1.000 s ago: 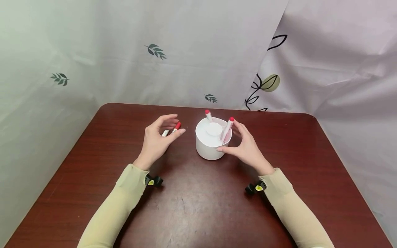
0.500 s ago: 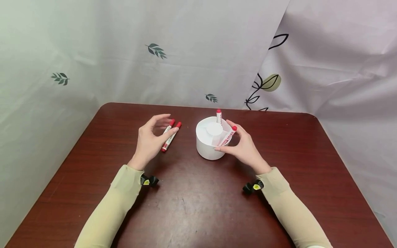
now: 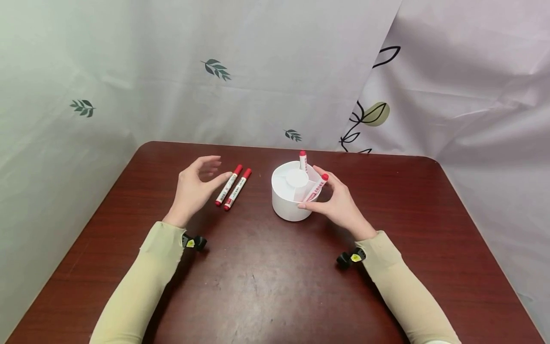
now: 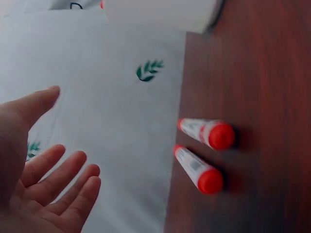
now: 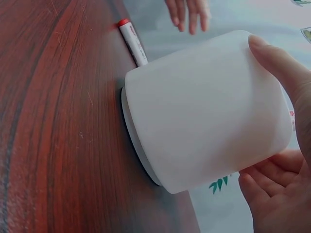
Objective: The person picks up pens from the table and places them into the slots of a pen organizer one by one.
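A round white pen holder (image 3: 287, 208) with compartments stands upright on the table. My right hand (image 3: 338, 204) grips its right side, thumb on the near wall and fingers round the far side. One red-capped marker (image 3: 303, 161) stands in a back compartment, while another marker (image 3: 316, 188) leans rightward in the front right one. To the left, two red-and-white markers lie side by side, the left marker (image 3: 227, 188) and the right marker (image 3: 237, 191). My left hand (image 3: 191, 191) hovers just left of them, fingers apart and holding nothing; the left wrist view shows its palm (image 4: 43, 208) apart from both markers.
The dark red wooden table (image 3: 275, 286) reaches to a pale curtain (image 3: 258, 95) with leaf prints behind it. Each wrist wears a black band with a small camera, such as the left band (image 3: 194, 242).
My left hand has drawn away leftward, uncovering the two lying markers. The pen holder has turned clockwise from above in my right hand, shifting its markers round; it then stays still.
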`<state>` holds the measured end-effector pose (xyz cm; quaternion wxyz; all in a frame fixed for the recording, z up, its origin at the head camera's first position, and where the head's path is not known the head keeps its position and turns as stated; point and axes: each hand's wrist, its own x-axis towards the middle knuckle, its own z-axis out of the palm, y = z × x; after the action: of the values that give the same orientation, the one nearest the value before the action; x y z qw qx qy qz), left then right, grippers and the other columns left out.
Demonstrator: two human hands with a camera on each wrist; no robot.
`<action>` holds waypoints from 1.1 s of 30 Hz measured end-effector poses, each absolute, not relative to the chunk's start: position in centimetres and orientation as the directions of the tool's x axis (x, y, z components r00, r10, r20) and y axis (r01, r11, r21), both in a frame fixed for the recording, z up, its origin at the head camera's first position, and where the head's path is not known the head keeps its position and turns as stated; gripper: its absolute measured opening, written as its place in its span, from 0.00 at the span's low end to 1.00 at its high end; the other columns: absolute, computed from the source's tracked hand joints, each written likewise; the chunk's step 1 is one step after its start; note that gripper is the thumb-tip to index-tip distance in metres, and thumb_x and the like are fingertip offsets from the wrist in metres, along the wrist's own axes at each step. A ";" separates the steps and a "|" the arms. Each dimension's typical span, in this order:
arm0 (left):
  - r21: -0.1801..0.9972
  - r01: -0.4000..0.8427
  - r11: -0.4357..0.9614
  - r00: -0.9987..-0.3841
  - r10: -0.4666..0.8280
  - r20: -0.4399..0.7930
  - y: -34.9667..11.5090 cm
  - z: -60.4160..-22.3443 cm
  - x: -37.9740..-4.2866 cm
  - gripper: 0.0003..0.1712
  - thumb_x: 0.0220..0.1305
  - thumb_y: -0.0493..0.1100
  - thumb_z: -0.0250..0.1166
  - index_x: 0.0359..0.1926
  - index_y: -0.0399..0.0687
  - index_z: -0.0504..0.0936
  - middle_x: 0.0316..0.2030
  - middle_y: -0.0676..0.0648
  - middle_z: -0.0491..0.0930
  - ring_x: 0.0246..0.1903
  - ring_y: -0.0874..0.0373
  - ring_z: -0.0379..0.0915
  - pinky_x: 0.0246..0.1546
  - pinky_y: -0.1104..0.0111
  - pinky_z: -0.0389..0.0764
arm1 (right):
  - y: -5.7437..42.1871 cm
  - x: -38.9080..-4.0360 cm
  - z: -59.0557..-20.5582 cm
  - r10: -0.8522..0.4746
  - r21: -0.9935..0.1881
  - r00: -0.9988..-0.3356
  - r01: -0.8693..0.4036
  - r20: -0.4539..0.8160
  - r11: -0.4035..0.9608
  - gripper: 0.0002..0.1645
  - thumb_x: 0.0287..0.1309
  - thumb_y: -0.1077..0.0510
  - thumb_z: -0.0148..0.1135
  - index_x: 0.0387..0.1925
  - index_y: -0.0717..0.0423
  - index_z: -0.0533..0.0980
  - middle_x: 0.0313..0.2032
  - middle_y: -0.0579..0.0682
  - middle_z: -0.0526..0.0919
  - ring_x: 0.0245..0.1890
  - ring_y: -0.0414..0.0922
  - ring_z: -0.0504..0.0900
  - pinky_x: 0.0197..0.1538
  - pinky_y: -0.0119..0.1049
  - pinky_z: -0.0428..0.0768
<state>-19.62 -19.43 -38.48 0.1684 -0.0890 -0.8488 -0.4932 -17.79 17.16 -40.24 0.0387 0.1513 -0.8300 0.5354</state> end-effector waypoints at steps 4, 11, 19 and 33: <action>0.797 0.249 0.550 -0.956 0.010 0.292 -20.0 -39.3 -19.7 0.33 0.60 0.52 0.77 0.63 0.45 0.79 0.53 0.41 0.82 0.53 0.44 0.80 0.56 0.55 0.79 | 17.2 -17.7 -40.1 -0.215 -0.879 -0.951 -0.291 0.222 0.377 0.59 0.40 0.49 0.87 0.74 0.42 0.66 0.64 0.45 0.75 0.61 0.44 0.75 0.68 0.52 0.68; 0.755 0.201 0.624 -0.978 0.080 0.194 -20.2 -40.3 -19.9 0.36 0.60 0.48 0.77 0.66 0.40 0.75 0.57 0.36 0.79 0.54 0.41 0.78 0.57 0.50 0.78 | 16.9 -17.3 -39.3 -0.220 -0.887 -0.953 -0.281 0.210 0.368 0.59 0.42 0.58 0.86 0.75 0.51 0.65 0.65 0.51 0.75 0.62 0.49 0.75 0.68 0.54 0.67; 0.702 0.186 0.687 -0.982 0.137 0.127 -20.2 -41.1 -20.1 0.34 0.58 0.37 0.77 0.64 0.37 0.76 0.54 0.36 0.81 0.49 0.42 0.80 0.53 0.52 0.80 | 16.0 -15.7 -36.3 -0.232 -0.888 -0.955 -0.265 0.186 0.376 0.56 0.44 0.62 0.83 0.74 0.61 0.64 0.65 0.59 0.75 0.62 0.52 0.75 0.68 0.58 0.67; 0.645 0.190 0.740 -0.981 0.172 0.092 -20.6 -41.7 -20.2 0.25 0.57 0.35 0.75 0.56 0.35 0.81 0.40 0.41 0.84 0.36 0.49 0.81 0.40 0.58 0.79 | 16.1 -15.9 -36.4 -0.234 -0.893 -0.955 -0.261 0.183 0.368 0.56 0.44 0.62 0.84 0.74 0.58 0.65 0.64 0.58 0.76 0.61 0.51 0.76 0.68 0.57 0.67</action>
<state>-20.19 -20.56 -41.75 0.0130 -0.0970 -0.9327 -0.3472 -15.86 16.11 -36.42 0.0124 0.1495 -0.8269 0.5420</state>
